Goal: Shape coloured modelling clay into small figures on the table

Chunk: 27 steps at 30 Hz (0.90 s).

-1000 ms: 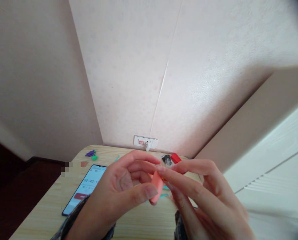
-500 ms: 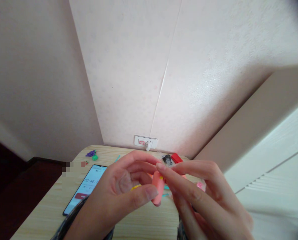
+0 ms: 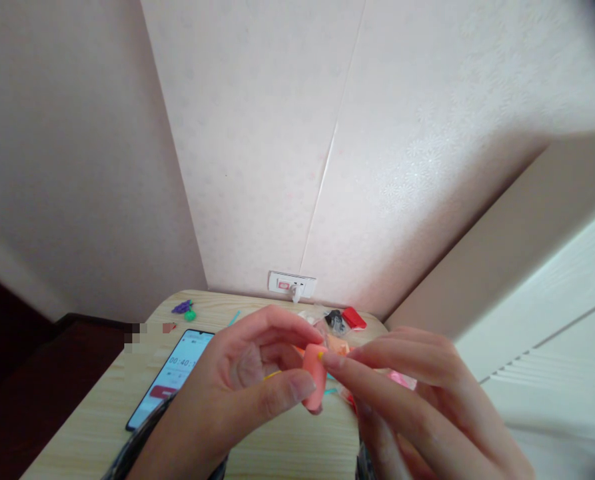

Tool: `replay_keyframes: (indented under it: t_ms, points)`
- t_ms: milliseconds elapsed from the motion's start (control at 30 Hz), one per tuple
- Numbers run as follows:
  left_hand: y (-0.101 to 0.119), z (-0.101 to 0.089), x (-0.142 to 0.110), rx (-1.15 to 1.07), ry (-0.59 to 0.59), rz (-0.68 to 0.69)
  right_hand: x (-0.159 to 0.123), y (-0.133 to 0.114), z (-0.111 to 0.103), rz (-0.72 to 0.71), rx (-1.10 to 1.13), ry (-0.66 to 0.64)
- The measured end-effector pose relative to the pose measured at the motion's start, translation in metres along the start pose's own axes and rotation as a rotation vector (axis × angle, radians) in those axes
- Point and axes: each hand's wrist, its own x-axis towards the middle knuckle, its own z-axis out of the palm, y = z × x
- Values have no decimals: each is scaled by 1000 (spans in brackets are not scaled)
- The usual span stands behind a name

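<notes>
My left hand (image 3: 247, 377) pinches a smooth pink clay piece (image 3: 316, 379), rounded and oblong, upright between thumb and fingers. A tiny yellow clay bit (image 3: 322, 356) sits near its top right edge. The index fingertip of my right hand (image 3: 417, 393) touches that yellow bit from the right. The other right fingers are apart and partly bent, with nothing seen in them. Behind my left thumb, a strip of something yellow (image 3: 272, 375) shows; the rest of it is hidden.
On the wooden table (image 3: 277, 440) lie a phone (image 3: 177, 373) showing a timer, a purple and green clay grape bunch (image 3: 183, 308), a red packet (image 3: 354, 318), a black packet (image 3: 335, 321) and a pink packet (image 3: 402, 380). A wall socket (image 3: 292, 284) with a plug is behind.
My right hand has drawn back to the right and down, its fingertip moving from the top of the pink piece to the yellow bit. My left hand keeps its hold.
</notes>
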Motion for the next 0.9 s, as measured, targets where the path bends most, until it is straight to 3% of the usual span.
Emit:
replay_keyframes:
  t_ms: [233,433,600,667,800,900]
  points:
    - [-1,-4,-1,29,-33,28,1,-5,2,25,7,32]
    - [-1,-4,0,40,-43,41,9,-11,-10,84,20,-149]
    - [-1,-2,-2,37,-48,41,4,-10,0,49,50,45]
    - [-1,-2,-3,34,-44,41,3,-9,2,30,52,62]
    - [-1,-2,-3,29,-40,47,6,-9,-6,70,47,-117]
    - [-1,-2,-2,25,-44,56,7,-8,-12,71,58,-131]
